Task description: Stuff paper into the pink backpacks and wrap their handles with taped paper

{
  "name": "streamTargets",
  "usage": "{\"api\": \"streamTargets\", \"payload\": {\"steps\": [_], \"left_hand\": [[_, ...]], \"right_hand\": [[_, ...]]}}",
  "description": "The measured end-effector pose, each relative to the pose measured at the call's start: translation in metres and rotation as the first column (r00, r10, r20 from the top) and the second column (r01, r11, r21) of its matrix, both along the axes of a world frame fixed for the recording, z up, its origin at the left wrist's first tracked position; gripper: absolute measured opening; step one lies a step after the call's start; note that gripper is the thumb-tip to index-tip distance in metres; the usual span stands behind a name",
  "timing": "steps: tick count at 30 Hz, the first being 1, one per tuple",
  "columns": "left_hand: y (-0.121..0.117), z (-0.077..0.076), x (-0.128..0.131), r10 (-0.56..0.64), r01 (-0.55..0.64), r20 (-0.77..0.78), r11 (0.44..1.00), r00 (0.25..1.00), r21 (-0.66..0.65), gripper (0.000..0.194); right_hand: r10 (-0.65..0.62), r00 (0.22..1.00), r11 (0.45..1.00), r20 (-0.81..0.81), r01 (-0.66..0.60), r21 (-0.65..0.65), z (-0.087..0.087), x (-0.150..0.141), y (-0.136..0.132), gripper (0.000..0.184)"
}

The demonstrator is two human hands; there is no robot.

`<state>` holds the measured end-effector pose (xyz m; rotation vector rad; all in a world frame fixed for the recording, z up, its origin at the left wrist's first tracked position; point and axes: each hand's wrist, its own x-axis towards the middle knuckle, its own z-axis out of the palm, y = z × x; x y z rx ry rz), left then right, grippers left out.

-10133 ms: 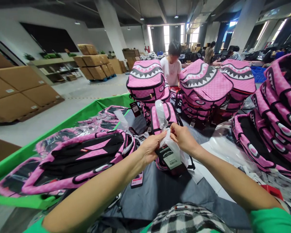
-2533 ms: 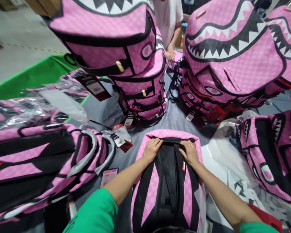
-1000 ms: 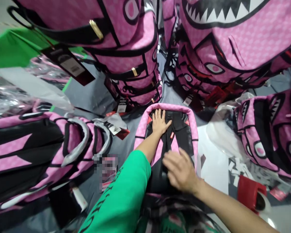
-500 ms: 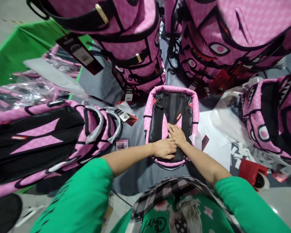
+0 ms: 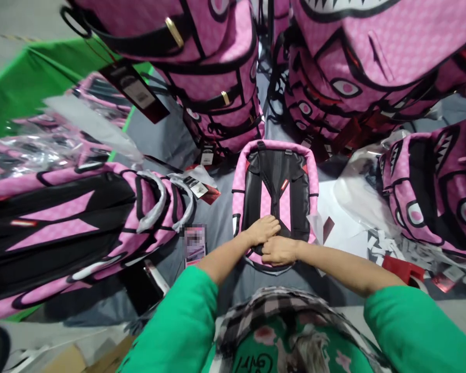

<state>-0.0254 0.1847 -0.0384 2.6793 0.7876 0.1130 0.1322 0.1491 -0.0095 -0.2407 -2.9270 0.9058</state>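
A small pink and black backpack (image 5: 237, 178) lies in front of me with its back panel and shoulder straps facing up. My left hand (image 5: 263, 229) is on the lower part of the pink and black straps (image 5: 286, 204), its fingers curled over them. Just below and to the right, my right hand (image 5: 281, 250) is bent closed at the straps' lower end, near the bag's bottom edge. The two hands nearly touch. What lies under the fingers is hidden. A clear plastic piece and a dark red tag (image 5: 328, 228) are beside the bag's right side.
Stacked pink backpacks (image 5: 221, 77) stand behind, with more large ones (image 5: 345, 62) at the back right. Another lies at left (image 5: 62, 223). White sheets (image 5: 344, 228), paper scraps (image 5: 384, 246) and a red tape dispenser (image 5: 404, 269) are at right. A green-lined bin (image 5: 34, 67) holds plastic-wrapped bags.
My right hand has slid down the straps towards me, while my left hand has moved up and slightly left. The hands have swapped height. The backpack stays nearly in place.
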Motion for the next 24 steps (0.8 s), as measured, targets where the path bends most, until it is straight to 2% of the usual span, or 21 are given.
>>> {"api": "streamTargets", "payload": {"steps": [2, 5, 7, 10, 13, 15, 17, 19, 20, 22, 23, 24], "left_hand": [[-0.004, 0.005, -0.002, 0.170, -0.169, -0.008, 0.984, 0.985, 0.050, 0.031], [-0.012, -0.001, -0.002, 0.482, -0.480, 0.017, 0.869, 0.876, 0.118, 0.057], [-0.017, -0.011, -0.001, 0.577, -0.578, 0.048, 0.807, 0.815, 0.123, 0.066], [-0.020, -0.024, 0.000, 0.582, -0.586, 0.074, 0.805, 0.810, 0.094, 0.065], [-0.014, -0.029, -0.001, 0.579, -0.584, 0.076, 0.808, 0.812, 0.077, 0.064], [-0.010, -0.027, -0.001, 0.576, -0.580, 0.064, 0.812, 0.815, 0.071, 0.063], [-0.009, -0.022, 0.003, 0.583, -0.584, 0.041, 0.808, 0.812, 0.074, 0.062], [-0.014, -0.017, 0.011, 0.598, -0.597, 0.024, 0.797, 0.801, 0.087, 0.065], [-0.018, -0.015, 0.016, 0.613, -0.612, 0.021, 0.785, 0.790, 0.093, 0.069], [-0.030, -0.014, 0.026, 0.656, -0.656, 0.029, 0.749, 0.754, 0.096, 0.084], [-0.035, -0.015, 0.031, 0.680, -0.680, 0.037, 0.728, 0.733, 0.094, 0.091], [-0.040, -0.017, 0.035, 0.698, -0.699, 0.043, 0.710, 0.715, 0.092, 0.095]], "right_hand": [[0.060, 0.998, 0.998, -0.002, -0.060, 0.028, -0.005, 0.002, 0.004, 0.016], [0.119, 0.993, 0.992, -0.024, -0.118, 0.055, -0.019, 0.007, 0.014, 0.013], [0.136, 0.990, 0.989, -0.033, -0.134, 0.059, -0.029, 0.009, 0.016, 0.012], [0.131, 0.991, 0.990, -0.038, -0.128, 0.064, -0.041, 0.009, 0.014, 0.010], [0.091, 0.995, 0.991, -0.051, -0.086, 0.098, -0.044, 0.007, 0.010, 0.012], [0.011, 0.998, 0.990, -0.063, -0.002, 0.140, -0.038, 0.007, 0.009, 0.015], [-0.142, 0.986, 0.970, -0.083, 0.156, 0.188, -0.025, 0.007, 0.013, 0.018], [-0.349, 0.929, 0.901, -0.119, 0.368, 0.229, -0.006, 0.008, 0.028, 0.024], [-0.468, 0.872, 0.837, -0.141, 0.489, 0.245, 0.003, 0.009, 0.040, 0.030], [-0.711, 0.686, 0.636, -0.156, 0.721, 0.275, 0.016, 0.009, 0.066, 0.044], [-0.806, 0.576, 0.521, -0.141, 0.801, 0.295, 0.018, 0.008, 0.078, 0.051], [-0.869, 0.483, 0.429, -0.110, 0.845, 0.319, 0.018, 0.007, 0.089, 0.056]]}}
